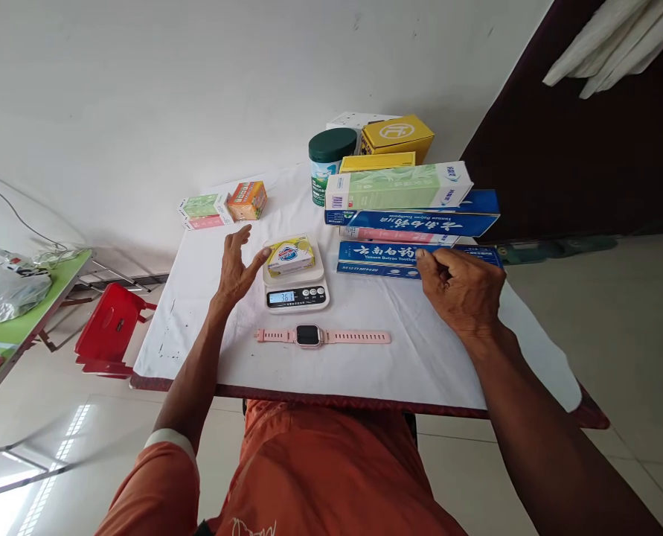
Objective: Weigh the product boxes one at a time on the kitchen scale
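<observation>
A yellow soap box (290,255) lies on a small white kitchen scale (296,290) whose display is lit. My left hand (236,268) hovers just left of the scale, fingers spread and open, thumb close to the soap box. My right hand (460,286) rests on the white tablecloth with fingers curled, fingertips touching the nearest blue toothpaste box (384,259). Whether it grips anything is hidden. A pink smartwatch (321,336) lies flat in front of the scale.
More toothpaste boxes (398,186) are stacked at the back right, beside a green-lidded jar (329,160) and a yellow box (398,136). Small boxes (222,205) sit at the back left. A red stool (111,327) and a green table (24,305) stand to the left.
</observation>
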The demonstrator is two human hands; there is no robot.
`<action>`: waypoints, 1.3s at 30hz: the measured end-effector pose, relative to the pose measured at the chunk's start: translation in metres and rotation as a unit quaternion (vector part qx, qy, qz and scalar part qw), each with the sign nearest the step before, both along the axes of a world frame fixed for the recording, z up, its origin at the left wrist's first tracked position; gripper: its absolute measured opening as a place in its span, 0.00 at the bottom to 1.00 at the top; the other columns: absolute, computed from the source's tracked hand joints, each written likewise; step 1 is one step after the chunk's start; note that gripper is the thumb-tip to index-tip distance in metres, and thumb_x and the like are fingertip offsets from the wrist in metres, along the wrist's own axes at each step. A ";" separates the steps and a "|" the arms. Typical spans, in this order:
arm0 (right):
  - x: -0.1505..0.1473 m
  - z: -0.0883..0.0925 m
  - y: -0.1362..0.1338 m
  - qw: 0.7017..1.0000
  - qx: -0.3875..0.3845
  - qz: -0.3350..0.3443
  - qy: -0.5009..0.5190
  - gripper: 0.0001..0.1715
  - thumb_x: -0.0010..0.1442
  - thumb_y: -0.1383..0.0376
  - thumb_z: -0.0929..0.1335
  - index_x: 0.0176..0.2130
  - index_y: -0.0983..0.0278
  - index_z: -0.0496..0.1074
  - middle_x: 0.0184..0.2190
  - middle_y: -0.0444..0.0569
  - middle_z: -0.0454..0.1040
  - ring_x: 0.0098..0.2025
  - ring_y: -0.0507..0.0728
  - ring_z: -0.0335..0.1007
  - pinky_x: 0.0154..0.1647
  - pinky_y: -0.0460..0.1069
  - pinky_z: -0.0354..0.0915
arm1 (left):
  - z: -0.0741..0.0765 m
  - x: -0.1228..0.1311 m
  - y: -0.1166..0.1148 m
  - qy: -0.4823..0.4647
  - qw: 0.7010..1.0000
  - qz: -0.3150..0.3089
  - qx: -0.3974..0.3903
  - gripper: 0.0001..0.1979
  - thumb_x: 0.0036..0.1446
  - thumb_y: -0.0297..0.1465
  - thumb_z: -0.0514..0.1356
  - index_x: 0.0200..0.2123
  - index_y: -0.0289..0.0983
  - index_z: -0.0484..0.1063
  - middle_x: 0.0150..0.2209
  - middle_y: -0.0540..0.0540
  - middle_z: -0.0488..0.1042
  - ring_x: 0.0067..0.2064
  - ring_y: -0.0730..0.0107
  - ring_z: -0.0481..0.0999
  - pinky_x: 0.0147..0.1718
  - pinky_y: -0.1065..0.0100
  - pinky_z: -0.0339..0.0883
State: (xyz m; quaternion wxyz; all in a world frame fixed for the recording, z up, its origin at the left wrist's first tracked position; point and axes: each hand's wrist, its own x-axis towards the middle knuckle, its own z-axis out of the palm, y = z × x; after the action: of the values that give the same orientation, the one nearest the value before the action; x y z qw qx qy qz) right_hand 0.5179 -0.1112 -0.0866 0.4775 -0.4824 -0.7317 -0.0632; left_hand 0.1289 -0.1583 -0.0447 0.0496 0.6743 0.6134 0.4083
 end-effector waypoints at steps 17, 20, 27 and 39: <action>-0.002 0.008 -0.005 0.997 -0.069 0.003 0.024 0.29 0.68 0.53 0.64 0.21 0.58 0.52 0.16 0.44 0.58 0.22 0.51 0.51 0.27 0.52 0.48 | 0.004 0.019 0.003 0.138 0.986 -0.034 -0.092 0.27 0.65 0.48 0.69 0.62 0.43 0.74 0.54 0.40 0.79 0.58 0.48 0.76 0.60 0.47 0.68; -0.002 0.008 -0.005 0.997 -0.076 0.010 0.031 0.28 0.70 0.53 0.64 0.21 0.57 0.53 0.17 0.44 0.61 0.22 0.52 0.52 0.28 0.52 0.48 | 0.004 0.018 0.007 0.151 0.984 -0.045 -0.083 0.30 0.60 0.46 0.74 0.61 0.42 0.74 0.53 0.40 0.79 0.58 0.48 0.77 0.59 0.47 0.70; -0.002 0.008 -0.005 0.997 -0.066 0.020 0.046 0.28 0.71 0.54 0.64 0.22 0.57 0.53 0.18 0.45 0.62 0.23 0.53 0.54 0.29 0.53 0.48 | 0.023 0.034 0.005 0.072 0.992 -0.097 -0.023 0.27 0.59 0.48 0.74 0.56 0.41 0.74 0.49 0.43 0.79 0.49 0.57 0.80 0.48 0.56 0.77; 0.010 0.011 -0.002 0.986 0.022 -0.119 0.112 0.22 0.74 0.50 0.57 0.31 0.57 0.63 0.29 0.55 0.76 0.32 0.60 0.70 0.36 0.54 0.63 | 0.003 0.180 0.071 0.100 0.935 -0.340 0.026 0.31 0.64 0.48 0.70 0.64 0.42 0.68 0.58 0.36 0.74 0.60 0.47 0.77 0.54 0.46 0.79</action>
State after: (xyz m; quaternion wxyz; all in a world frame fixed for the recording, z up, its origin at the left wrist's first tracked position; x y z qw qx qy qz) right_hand 0.5278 -0.1134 -0.0760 0.5563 -0.5591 -0.6094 -0.0810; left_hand 0.3084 -0.0873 -0.0412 0.1068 0.8808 0.3386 0.3132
